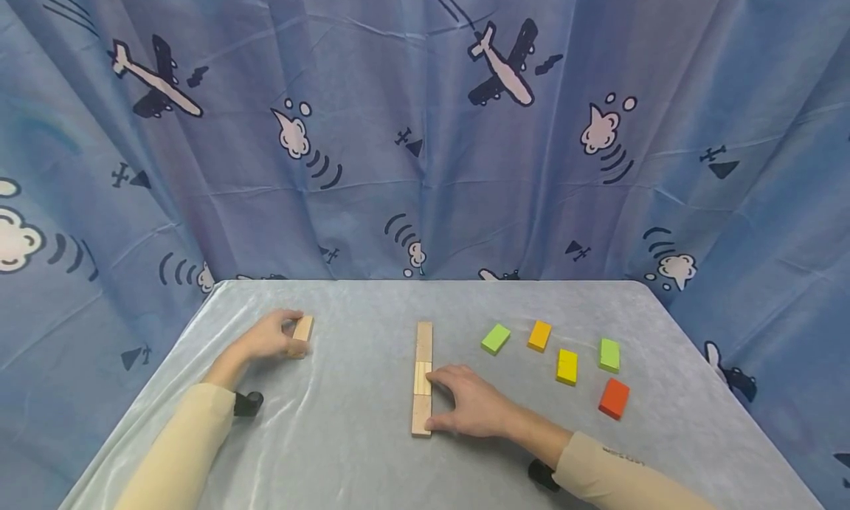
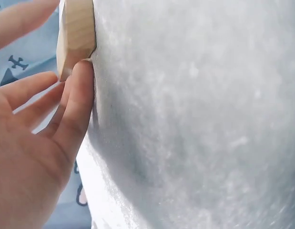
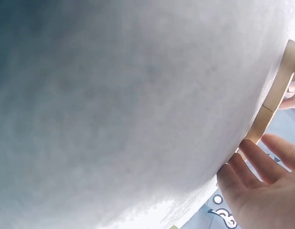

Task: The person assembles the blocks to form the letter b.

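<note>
At the left of the table, my left hand (image 1: 268, 336) holds a plain wooden block (image 1: 303, 328) between thumb and fingers. In the left wrist view, a fingertip (image 2: 83, 71) touches one end of that block (image 2: 79, 31), whose upper part runs out of frame. Mid-table, plain wooden blocks stand end to end in a straight row: a far block (image 1: 424, 340), a paler middle block (image 1: 420, 377) and a near block (image 1: 421, 414). My right hand (image 1: 474, 403) rests along the row's right side, its thumb by the near block and fingertips at the middle one.
Right of the row lie several coloured blocks: a green one (image 1: 495, 339), an orange one (image 1: 539, 335), a yellow one (image 1: 567, 367), another green one (image 1: 609, 354) and a red one (image 1: 614, 398). A blue patterned curtain (image 1: 365, 126) hangs behind the grey-white covered table (image 1: 352, 436).
</note>
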`<move>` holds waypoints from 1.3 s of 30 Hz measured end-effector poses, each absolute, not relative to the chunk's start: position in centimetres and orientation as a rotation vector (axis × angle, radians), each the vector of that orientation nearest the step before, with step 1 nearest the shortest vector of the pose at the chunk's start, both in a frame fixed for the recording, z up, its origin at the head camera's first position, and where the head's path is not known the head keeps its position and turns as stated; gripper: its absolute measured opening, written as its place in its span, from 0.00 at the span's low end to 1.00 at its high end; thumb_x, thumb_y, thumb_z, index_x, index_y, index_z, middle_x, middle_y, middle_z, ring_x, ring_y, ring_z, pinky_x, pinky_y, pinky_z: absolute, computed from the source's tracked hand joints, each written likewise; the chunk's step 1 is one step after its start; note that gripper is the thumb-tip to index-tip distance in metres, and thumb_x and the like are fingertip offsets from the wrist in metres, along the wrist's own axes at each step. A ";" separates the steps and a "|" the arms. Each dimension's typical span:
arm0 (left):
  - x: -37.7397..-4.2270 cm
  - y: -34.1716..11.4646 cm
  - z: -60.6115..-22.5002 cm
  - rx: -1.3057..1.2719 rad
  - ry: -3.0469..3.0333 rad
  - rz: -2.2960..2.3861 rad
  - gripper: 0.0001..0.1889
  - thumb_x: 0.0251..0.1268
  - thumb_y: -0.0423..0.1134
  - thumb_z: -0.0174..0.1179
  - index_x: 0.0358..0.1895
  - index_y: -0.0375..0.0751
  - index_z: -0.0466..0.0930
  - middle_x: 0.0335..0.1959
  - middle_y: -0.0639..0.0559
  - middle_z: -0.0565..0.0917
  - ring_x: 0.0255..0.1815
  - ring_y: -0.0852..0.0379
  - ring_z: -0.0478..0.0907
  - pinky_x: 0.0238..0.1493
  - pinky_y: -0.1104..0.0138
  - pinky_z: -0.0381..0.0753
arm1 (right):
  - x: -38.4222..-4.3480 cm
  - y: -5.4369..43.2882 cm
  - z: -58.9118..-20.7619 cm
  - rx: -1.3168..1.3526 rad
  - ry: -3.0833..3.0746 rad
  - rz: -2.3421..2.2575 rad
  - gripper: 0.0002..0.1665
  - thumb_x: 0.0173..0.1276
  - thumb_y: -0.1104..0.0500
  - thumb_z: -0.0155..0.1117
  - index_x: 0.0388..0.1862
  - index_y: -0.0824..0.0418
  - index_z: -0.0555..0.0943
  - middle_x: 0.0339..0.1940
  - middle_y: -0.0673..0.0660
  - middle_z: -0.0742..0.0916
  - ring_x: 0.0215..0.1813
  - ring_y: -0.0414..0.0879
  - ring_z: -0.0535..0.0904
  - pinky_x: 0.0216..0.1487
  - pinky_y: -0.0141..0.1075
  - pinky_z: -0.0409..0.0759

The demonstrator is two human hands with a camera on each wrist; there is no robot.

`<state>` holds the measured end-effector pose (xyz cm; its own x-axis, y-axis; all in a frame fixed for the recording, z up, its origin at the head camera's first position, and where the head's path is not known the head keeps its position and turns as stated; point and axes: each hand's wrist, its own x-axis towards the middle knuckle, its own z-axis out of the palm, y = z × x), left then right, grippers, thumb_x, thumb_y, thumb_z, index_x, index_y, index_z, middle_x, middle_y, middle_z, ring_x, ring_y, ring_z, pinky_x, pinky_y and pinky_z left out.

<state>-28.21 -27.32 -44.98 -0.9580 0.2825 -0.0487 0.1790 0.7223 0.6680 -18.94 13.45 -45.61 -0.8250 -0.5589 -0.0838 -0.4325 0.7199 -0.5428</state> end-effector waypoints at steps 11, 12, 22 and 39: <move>-28.0 -27.4 -45.2 0.369 2.713 1.066 0.51 0.46 0.39 0.80 0.71 0.18 0.60 0.53 0.30 0.79 0.46 0.46 0.80 0.47 0.60 0.77 | -18.8 13.5 -45.6 -0.786 2.679 -0.764 0.46 0.59 0.40 0.77 0.69 0.63 0.75 0.67 0.60 0.79 0.71 0.57 0.71 0.70 0.54 0.68; -28.0 -27.3 -45.2 0.365 2.728 1.056 0.51 0.46 0.39 0.80 0.71 0.18 0.61 0.51 0.32 0.79 0.44 0.47 0.79 0.47 0.59 0.77 | -18.8 13.5 -45.6 -0.786 2.680 -0.764 0.46 0.59 0.40 0.76 0.70 0.63 0.75 0.67 0.59 0.79 0.71 0.57 0.71 0.70 0.54 0.68; -28.4 -25.6 -45.4 0.379 2.863 0.985 0.50 0.45 0.46 0.80 0.68 0.19 0.66 0.55 0.32 0.79 0.51 0.43 0.77 0.57 0.50 0.74 | -18.8 13.6 -45.4 -0.795 2.676 -0.771 0.46 0.59 0.40 0.76 0.70 0.63 0.75 0.67 0.60 0.79 0.71 0.57 0.71 0.70 0.54 0.68; -30.1 -20.7 -44.7 0.452 2.853 1.009 0.50 0.43 0.45 0.80 0.70 0.24 0.67 0.58 0.34 0.78 0.51 0.44 0.79 0.52 0.52 0.77 | -18.8 13.7 -45.6 -0.753 2.667 -0.749 0.46 0.59 0.38 0.76 0.71 0.61 0.74 0.68 0.58 0.78 0.71 0.56 0.70 0.70 0.53 0.68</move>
